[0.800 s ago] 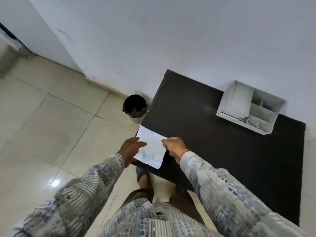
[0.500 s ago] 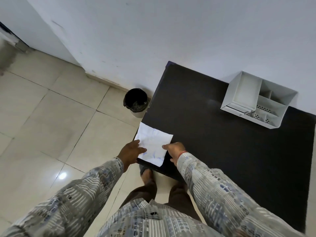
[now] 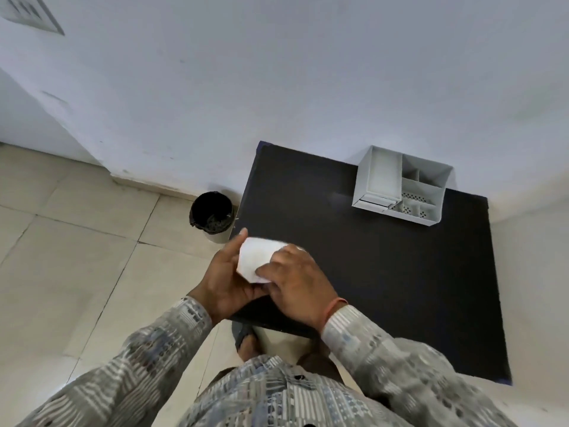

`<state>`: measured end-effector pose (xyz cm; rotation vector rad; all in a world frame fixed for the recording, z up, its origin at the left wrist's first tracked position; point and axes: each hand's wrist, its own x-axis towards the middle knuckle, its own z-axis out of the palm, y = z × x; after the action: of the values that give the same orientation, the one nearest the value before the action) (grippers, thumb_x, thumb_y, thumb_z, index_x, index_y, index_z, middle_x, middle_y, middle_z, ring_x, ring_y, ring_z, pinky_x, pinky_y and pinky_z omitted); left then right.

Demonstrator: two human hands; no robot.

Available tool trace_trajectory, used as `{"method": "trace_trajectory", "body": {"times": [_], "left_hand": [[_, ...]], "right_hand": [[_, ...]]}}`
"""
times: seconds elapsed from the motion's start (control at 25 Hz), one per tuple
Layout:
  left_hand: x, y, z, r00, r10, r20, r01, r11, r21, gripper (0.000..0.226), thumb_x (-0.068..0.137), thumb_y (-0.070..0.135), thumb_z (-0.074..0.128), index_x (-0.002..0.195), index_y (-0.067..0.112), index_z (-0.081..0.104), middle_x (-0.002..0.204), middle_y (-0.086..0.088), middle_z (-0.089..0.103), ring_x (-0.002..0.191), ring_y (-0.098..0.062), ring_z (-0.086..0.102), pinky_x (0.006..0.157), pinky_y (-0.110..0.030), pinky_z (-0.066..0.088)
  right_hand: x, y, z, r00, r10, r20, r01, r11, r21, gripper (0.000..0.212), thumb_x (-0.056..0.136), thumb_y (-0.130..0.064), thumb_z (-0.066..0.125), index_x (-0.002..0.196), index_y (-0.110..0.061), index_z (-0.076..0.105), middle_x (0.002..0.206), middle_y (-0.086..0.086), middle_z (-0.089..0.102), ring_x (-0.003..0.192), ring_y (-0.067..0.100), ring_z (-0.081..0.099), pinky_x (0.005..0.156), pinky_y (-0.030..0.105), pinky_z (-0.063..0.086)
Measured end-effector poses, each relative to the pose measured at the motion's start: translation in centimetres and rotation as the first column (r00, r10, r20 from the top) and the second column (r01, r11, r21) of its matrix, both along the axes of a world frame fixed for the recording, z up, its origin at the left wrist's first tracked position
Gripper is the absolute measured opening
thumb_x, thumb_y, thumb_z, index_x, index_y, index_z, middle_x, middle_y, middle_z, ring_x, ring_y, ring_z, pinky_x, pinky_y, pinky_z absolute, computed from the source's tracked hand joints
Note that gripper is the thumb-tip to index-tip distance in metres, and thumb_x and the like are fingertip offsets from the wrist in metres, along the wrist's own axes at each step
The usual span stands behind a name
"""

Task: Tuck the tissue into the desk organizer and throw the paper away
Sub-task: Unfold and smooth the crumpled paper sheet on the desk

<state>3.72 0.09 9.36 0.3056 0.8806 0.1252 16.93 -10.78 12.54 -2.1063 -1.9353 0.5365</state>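
two hands (left [image 3: 228, 282], right [image 3: 295, 282]) clasping white paper [image 3: 254, 257], black table [image 3: 385, 272] edge

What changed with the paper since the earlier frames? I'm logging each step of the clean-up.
The paper, earlier lying flat on the table's near left corner and pinned at its edges, is now lifted and folded or gathered between both hands: left hand, right hand. Unchanged: the organizer stands at the back of the black table, the bin on the floor beside it.

White paper [image 3: 254, 260], black desk [image 3: 385, 272], perhaps pale-grey organizer [image 3: 381, 177]
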Motion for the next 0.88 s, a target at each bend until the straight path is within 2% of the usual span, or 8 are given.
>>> {"method": "trace_trajectory", "body": {"times": [0.04, 0.12, 0.2, 0.32, 0.52, 0.6, 0.76, 0.88], "left_hand": [[0.8, -0.1, 0.9, 0.999, 0.004, 0.034, -0.005, 1.000, 0.017, 0.052, 0.101, 0.032, 0.060, 0.139, -0.004, 0.065, 0.121, -0.022, 0.075, 0.100, -0.036, 0.075, 0.084, -0.047, 0.064], [2.4, -0.4, 2.3, 0.999, 0.000, 0.047, -0.007, 0.989, 0.147, 0.044, 0.098, -0.002, 0.053, 0.142, -0.003, 0.060, 0.121, -0.022, 0.076, 0.100, -0.037, 0.077, 0.083, -0.048, 0.065], [3.9, -1.1, 3.8, 0.998, -0.013, 0.068, -0.007, 0.959, 0.282, 0.044, 0.098, -0.014, 0.050, 0.136, 0.005, 0.063, 0.125, -0.019, 0.077, 0.108, -0.038, 0.077, 0.091, -0.053, 0.064], [5.9, -2.1, 5.9, 0.992, -0.052, 0.115, 0.004, 0.924, 0.382, 0.045, 0.098, -0.013, 0.055, 0.134, 0.011, 0.065, 0.128, -0.014, 0.077, 0.116, -0.038, 0.075, 0.095, -0.058, 0.061], [8.5, -4.6, 8.1, 0.996, -0.048, 0.069, 0.007, 0.871, 0.492, 0.041, 0.098, -0.010, 0.061, 0.125, 0.020, 0.067, 0.119, -0.004, 0.080, 0.105, -0.029, 0.079, 0.079, -0.046, 0.068], [9.3, -6.0, 8.6, 0.996, -0.043, 0.081, -0.004, 0.866, 0.500, 0.040, 0.097, -0.011, 0.059, 0.122, 0.020, 0.068, 0.111, -0.002, 0.083, 0.098, -0.025, 0.082, 0.073, -0.041, 0.068], [11.1, -8.4, 9.3, 0.998, 0.011, 0.068, -0.040, 0.893, 0.449, 0.039, 0.101, -0.008, 0.057, 0.126, 0.021, 0.065, 0.126, -0.010, 0.074, 0.107, -0.033, 0.077, 0.078, -0.045, 0.068], [12.6, -9.8, 9.8, 0.997, 0.040, 0.073, -0.065, 0.924, 0.376, 0.042, 0.100, -0.011, 0.054, 0.130, 0.015, 0.065, 0.126, -0.014, 0.076, 0.105, -0.035, 0.079, 0.080, -0.048, 0.068]], "right_hand": [[0.5, -0.7, 1.1, 0.998, 0.011, -0.064, -0.010, 1.000, 0.016, 0.025, 0.089, -0.029, 0.068, 0.109, -0.020, 0.080, 0.096, 0.006, 0.073, 0.100, 0.029, 0.062, 0.092, 0.043, 0.051], [2.2, -2.0, 3.5, 0.958, -0.164, -0.235, 0.179, 0.983, 0.043, 0.025, 0.093, -0.032, 0.068, 0.113, -0.020, 0.079, 0.107, 0.003, 0.075, 0.109, 0.022, 0.063, 0.100, 0.036, 0.048], [4.5, -3.4, 5.3, 0.897, -0.359, -0.259, 0.404, 0.903, 0.145, 0.021, 0.095, -0.029, 0.068, 0.110, -0.019, 0.078, 0.118, -0.001, 0.073, 0.114, 0.016, 0.062, 0.104, 0.034, 0.048], [7.4, -5.2, 6.7, 0.873, -0.442, -0.204, 0.474, 0.868, 0.147, 0.015, 0.093, -0.025, 0.073, 0.104, -0.016, 0.079, 0.127, -0.002, 0.069, 0.118, 0.015, 0.062, 0.107, 0.037, 0.049], [9.8, -7.5, 8.6, 0.852, -0.448, -0.271, 0.481, 0.874, 0.066, 0.020, 0.089, -0.033, 0.079, 0.104, -0.020, 0.076, 0.134, -0.007, 0.064, 0.124, 0.007, 0.057, 0.105, 0.024, 0.040], [10.6, -8.5, 9.3, 0.863, -0.436, -0.253, 0.464, 0.884, 0.057, 0.013, 0.089, -0.030, 0.079, 0.099, -0.022, 0.077, 0.137, -0.007, 0.062, 0.125, 0.008, 0.057, 0.109, 0.028, 0.043], [11.6, -11.4, 11.4, 0.878, -0.376, -0.296, 0.421, 0.901, 0.104, 0.004, 0.093, -0.031, 0.074, 0.095, -0.028, 0.072, 0.147, -0.013, 0.058, 0.135, 0.006, 0.052, 0.112, 0.030, 0.042], [12.4, -13.6, 12.9, 0.906, -0.308, -0.290, 0.353, 0.928, 0.118, 0.028, 0.091, -0.037, 0.074, 0.117, -0.032, 0.065, 0.155, -0.016, 0.050, 0.141, 0.004, 0.044, 0.112, 0.029, 0.044]]}}
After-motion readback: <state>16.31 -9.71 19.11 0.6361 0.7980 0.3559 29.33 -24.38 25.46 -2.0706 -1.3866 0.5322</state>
